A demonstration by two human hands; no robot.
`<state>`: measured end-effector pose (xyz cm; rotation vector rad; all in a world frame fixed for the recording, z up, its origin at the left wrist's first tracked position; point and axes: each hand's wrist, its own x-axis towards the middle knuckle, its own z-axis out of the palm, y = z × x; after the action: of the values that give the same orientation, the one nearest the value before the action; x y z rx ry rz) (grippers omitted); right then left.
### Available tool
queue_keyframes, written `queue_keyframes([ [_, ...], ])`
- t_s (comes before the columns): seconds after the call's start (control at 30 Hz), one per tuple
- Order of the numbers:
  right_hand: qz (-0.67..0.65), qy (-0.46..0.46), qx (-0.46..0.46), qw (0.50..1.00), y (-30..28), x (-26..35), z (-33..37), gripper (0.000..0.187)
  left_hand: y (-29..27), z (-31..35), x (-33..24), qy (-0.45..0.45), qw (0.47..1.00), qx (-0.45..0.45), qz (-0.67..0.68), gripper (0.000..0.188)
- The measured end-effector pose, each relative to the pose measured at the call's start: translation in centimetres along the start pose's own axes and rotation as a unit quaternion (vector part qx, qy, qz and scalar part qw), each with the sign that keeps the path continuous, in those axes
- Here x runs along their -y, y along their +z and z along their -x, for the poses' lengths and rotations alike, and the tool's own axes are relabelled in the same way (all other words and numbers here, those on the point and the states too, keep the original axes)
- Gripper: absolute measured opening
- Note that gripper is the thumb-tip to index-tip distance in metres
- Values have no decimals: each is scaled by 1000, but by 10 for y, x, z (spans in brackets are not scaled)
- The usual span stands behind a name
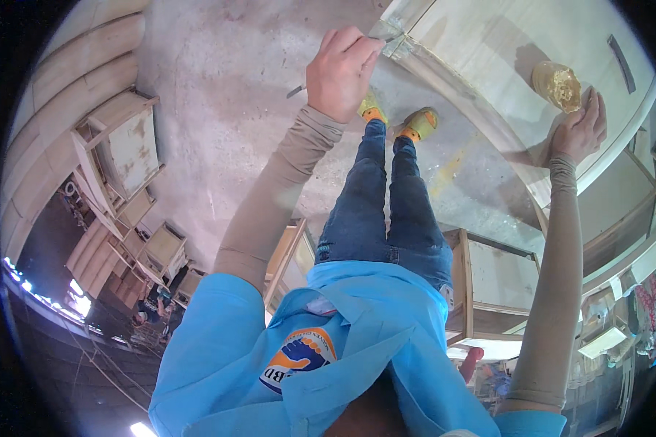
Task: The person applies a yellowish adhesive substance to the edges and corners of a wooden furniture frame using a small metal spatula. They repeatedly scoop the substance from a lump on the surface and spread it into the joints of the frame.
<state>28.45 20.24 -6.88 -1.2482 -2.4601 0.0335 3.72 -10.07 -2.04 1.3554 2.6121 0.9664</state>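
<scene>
While both beige-sleeved arms reach forward, left hand (342, 69) is curled tight around one thin grey metal scraper (296, 91) at a pale wooden panel's (463, 36) corner | right hand (579, 131): fingers loosely extended on panel, nothing visibly gripped, beside one amber open-mouthed cup (557, 86) | one dark-grey flat strip (621, 64) | two yellow clogs (420, 125).

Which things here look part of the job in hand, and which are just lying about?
Apparently in the job:
thin flat tool in the left hand
pale wooden panel, its corner by the tool's tip
tub of yellowish material beside the right hand

Apparently lying about:
dark strip on the panel, untouched
wooden furniture pieces at left
</scene>
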Motion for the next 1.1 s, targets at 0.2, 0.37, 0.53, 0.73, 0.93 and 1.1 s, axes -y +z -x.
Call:
queue_keyframes([
  [0.2, -31, -3, 6, 999, 3, -6, 1, 49, -2, -2, -2, 0, 1000, 18, -3, 16],
  [0.37, -24, 7, 9, 1000, 2, -3, 1, 49, -6, -6, 3, -8, 999, 33, 24, 15],
  [0.53, 7, 10, 0, 1000, -1, 1, 0, 48, -10, -13, 7, 48, 998, 34, 6, 17],
  [0.73, -26, 13, 13, 1000, 1, -2, 1, 50, -9, -20, 21, 187, 975, 40, -110, 23],
  [0.93, -21, 22, 11, 999, 1, -2, 4, 50, -20, -30, 20, 213, 969, 77, -99, 24],
  [1.1, -19, 17, -1, 1000, 0, 1, 2, 49, -20, -37, 18, 184, 976, 110, -47, 23],
])
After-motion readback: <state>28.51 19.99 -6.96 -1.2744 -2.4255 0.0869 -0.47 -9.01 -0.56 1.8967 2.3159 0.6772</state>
